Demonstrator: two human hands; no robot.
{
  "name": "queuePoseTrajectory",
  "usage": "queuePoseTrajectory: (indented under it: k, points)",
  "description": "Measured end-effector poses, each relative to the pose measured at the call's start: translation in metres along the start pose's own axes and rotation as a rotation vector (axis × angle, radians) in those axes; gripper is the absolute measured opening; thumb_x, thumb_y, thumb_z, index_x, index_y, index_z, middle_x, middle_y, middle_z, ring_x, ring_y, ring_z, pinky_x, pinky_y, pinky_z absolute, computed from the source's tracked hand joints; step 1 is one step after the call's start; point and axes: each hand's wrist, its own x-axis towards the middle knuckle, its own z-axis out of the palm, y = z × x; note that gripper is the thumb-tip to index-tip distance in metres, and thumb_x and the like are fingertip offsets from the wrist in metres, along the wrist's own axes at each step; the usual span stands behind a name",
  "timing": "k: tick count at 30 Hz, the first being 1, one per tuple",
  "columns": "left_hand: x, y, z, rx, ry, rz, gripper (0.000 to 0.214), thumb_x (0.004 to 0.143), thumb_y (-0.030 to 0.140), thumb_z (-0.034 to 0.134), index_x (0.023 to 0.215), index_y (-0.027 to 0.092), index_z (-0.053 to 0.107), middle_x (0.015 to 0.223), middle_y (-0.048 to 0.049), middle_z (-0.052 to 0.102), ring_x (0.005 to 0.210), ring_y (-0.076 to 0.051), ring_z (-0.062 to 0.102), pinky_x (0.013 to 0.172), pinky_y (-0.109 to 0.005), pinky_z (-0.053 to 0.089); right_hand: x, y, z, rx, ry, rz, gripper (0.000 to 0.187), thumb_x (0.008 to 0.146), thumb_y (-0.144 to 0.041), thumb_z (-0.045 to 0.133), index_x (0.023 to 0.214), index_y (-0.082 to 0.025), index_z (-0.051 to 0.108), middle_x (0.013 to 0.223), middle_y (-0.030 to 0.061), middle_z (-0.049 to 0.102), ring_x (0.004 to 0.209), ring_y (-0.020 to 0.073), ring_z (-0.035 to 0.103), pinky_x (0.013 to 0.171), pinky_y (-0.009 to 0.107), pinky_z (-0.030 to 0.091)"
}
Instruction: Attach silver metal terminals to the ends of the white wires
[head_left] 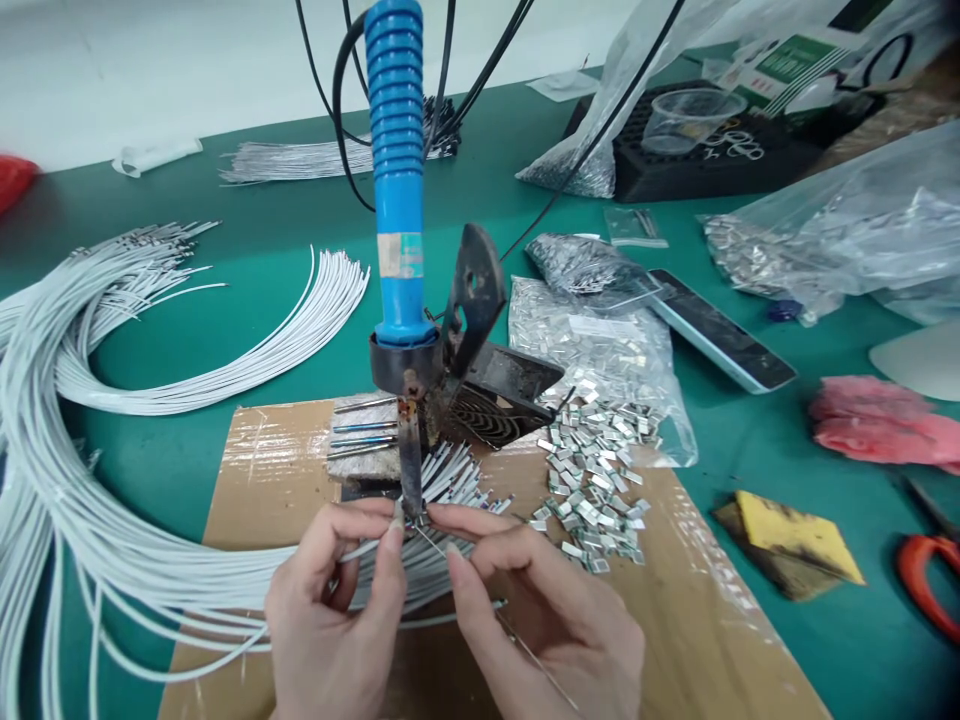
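A soldering iron (397,200) with a ribbed blue handle is held tip down in a black metal stand (474,290). Right at its tip, the thumb and fingers of my left hand (337,600) pinch a white cable; its end and a tiny metal part there are mostly hidden by fingertips. My right hand (551,610) pinches a thin solder wire (536,660), which runs up to the tip and trails below the palm. Behind both hands lies a thick bundle of white cables (202,575), its cut ends (457,475) fanned out under the iron.
Small metal connectors (592,490) are heaped right on the cardboard (705,620), spilling from a plastic bag (600,325). Further right are a phone (720,330), a scorched yellow sponge (799,540) and red-handled scissors (926,575). More cable bundles (225,375) curve across the left.
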Motion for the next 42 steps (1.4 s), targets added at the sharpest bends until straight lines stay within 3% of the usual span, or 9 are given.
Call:
queuePoseTrajectory:
  k: [5,9,13,17,21,24,28,33,42]
  points:
    - [0.001,-0.001,-0.001,0.009,-0.019,0.005,0.015,0.080,0.031,0.082,0.073,0.022,0.071,0.087,-0.0069,0.082,0.080,-0.022,0.078,0.059,-0.021,0.062,-0.001,-0.001,-0.001,0.022,-0.022,0.031,0.021,0.093,-0.016,0.067,0.073,-0.023,0.066,0.107,0.0048,0.083,0.064,0.0102,0.074,0.054,0.013,0.057]
    - [0.001,-0.002,-0.002,0.023,-0.032,0.012,0.017,0.081,0.032,0.081,0.073,0.022,0.070,0.084,-0.0070,0.082,0.081,-0.023,0.079,0.056,-0.021,0.062,-0.001,0.000,-0.002,0.037,-0.019,0.037,0.022,0.094,-0.017,0.066,0.072,-0.021,0.065,0.105,0.0085,0.083,0.074,0.0147,0.077,0.054,0.015,0.057]
    - [0.001,-0.004,-0.003,0.041,-0.040,0.019,0.017,0.082,0.032,0.080,0.074,0.022,0.070,0.087,-0.0080,0.082,0.079,-0.023,0.079,0.052,-0.020,0.060,0.000,0.000,-0.003,0.020,-0.039,0.040,0.024,0.095,-0.018,0.066,0.072,-0.021,0.065,0.105,0.0096,0.083,0.061,0.0117,0.072,0.048,0.016,0.054]
    - [0.000,-0.005,-0.003,0.068,-0.034,0.045,0.016,0.082,0.031,0.080,0.075,0.022,0.070,0.088,-0.0080,0.082,0.079,-0.023,0.079,0.051,-0.020,0.059,-0.001,0.001,-0.003,0.011,-0.046,0.048,0.024,0.096,-0.020,0.065,0.072,-0.022,0.064,0.105,0.0106,0.082,0.074,0.0168,0.077,0.054,0.019,0.058]
    - [-0.003,-0.008,-0.003,0.109,-0.029,0.089,0.015,0.083,0.032,0.079,0.075,0.023,0.070,0.088,-0.0074,0.081,0.077,-0.022,0.079,0.050,-0.020,0.058,-0.001,0.001,-0.002,0.008,-0.022,0.051,0.022,0.097,-0.024,0.066,0.076,-0.022,0.063,0.106,0.0104,0.081,0.075,0.0170,0.077,0.060,0.021,0.060]
    - [-0.008,-0.012,-0.004,0.151,-0.031,0.124,0.013,0.084,0.030,0.079,0.077,0.023,0.070,0.089,-0.0064,0.081,0.078,-0.021,0.078,0.052,-0.021,0.058,0.004,0.003,-0.003,-0.149,0.050,0.034,0.012,0.101,-0.028,0.061,0.090,-0.024,0.065,0.088,0.0032,0.078,0.079,0.0163,0.076,0.071,0.021,0.059]
    - [-0.014,-0.018,-0.006,0.176,-0.059,0.167,0.008,0.087,0.024,0.074,0.080,0.025,0.070,0.088,-0.0027,0.078,0.083,-0.019,0.076,0.053,-0.018,0.052,0.012,0.004,-0.005,-0.375,-0.111,-0.002,0.030,0.107,-0.032,0.049,0.082,-0.024,0.063,0.069,-0.0025,0.063,0.058,0.0126,0.059,0.059,0.021,0.049]
    - [-0.016,-0.017,-0.011,0.128,-0.153,0.093,0.008,0.089,0.026,0.072,0.081,0.027,0.071,0.087,0.0005,0.077,0.083,-0.016,0.073,0.053,-0.015,0.048,0.013,0.002,-0.005,-0.304,-0.263,0.044,0.032,0.107,-0.031,0.047,0.076,-0.022,0.053,0.069,-0.0041,0.052,0.060,0.0122,0.050,0.054,0.023,0.039]
    - [-0.008,-0.008,-0.015,0.022,-0.242,-0.028,0.013,0.087,0.033,0.075,0.077,0.025,0.072,0.082,-0.0007,0.074,0.074,-0.015,0.070,0.064,-0.016,0.054,0.018,0.000,-0.009,-0.265,-0.372,-0.050,0.027,0.106,-0.021,0.047,0.080,-0.022,0.053,0.076,-0.0030,0.056,0.068,0.0122,0.054,0.062,0.023,0.040]
